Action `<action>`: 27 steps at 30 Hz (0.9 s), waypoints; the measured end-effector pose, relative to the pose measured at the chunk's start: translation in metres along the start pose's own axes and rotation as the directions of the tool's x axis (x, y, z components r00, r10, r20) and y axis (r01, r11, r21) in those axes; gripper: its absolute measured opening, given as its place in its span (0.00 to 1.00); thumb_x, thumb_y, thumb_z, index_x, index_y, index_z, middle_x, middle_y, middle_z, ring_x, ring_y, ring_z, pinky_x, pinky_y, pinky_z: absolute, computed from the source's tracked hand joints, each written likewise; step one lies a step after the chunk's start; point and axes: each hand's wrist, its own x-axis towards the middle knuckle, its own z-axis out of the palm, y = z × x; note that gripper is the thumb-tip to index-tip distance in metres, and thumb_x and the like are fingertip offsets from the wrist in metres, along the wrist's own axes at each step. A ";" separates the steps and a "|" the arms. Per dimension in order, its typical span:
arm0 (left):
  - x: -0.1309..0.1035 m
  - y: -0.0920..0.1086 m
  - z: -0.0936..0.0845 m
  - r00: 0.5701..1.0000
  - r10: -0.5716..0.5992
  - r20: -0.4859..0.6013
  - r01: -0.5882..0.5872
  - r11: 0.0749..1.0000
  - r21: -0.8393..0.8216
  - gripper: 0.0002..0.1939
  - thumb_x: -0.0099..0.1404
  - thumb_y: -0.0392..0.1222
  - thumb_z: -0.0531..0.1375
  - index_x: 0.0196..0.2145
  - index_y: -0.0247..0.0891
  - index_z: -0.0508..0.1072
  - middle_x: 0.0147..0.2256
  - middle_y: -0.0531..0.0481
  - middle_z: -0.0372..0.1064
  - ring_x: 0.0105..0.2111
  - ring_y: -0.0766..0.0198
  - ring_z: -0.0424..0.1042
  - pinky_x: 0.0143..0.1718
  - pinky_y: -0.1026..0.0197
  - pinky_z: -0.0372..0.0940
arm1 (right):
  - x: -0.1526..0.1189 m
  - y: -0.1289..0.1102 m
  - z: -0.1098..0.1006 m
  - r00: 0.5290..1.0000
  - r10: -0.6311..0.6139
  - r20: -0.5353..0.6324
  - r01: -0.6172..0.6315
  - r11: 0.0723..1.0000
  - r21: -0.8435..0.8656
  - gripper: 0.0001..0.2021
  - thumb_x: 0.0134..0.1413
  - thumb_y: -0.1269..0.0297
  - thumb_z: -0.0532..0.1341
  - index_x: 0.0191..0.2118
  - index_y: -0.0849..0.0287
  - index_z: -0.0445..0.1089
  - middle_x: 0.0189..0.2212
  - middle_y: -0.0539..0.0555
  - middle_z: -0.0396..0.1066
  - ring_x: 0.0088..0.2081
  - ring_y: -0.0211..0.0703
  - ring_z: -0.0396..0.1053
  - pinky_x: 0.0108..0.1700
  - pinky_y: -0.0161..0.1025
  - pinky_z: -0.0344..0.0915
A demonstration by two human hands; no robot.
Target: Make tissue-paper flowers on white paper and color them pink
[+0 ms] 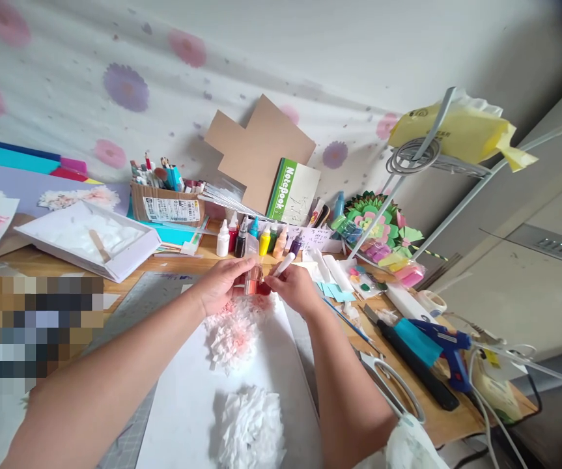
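"Table (183,264) came first, being largest; what lay on it?"

"A white sheet (193,391), and on that a ruffled white flower (251,430), with pink-tinged blooms (234,339) farther away."

"And the hands?"

"The left hand (224,283) had its fingers closed around a small clear case (252,284), reddish inside. The right hand (295,286) gripped a slim white-handled tool (285,262), close beside it."

"Where was the case?"

"At the far end of the blooms; whether it touched them, I couldn't tell."
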 end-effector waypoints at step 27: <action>0.002 -0.001 -0.002 1.000 0.007 0.026 -0.009 0.998 0.056 0.23 0.47 0.53 0.70 0.38 0.35 0.78 0.30 0.47 0.75 0.29 0.62 0.72 0.29 0.63 0.66 | -0.001 0.002 -0.003 0.998 -0.046 0.042 0.049 0.995 -0.082 0.07 0.53 0.66 0.61 0.27 0.61 0.72 0.24 0.51 0.72 0.27 0.37 0.68 0.30 0.32 0.60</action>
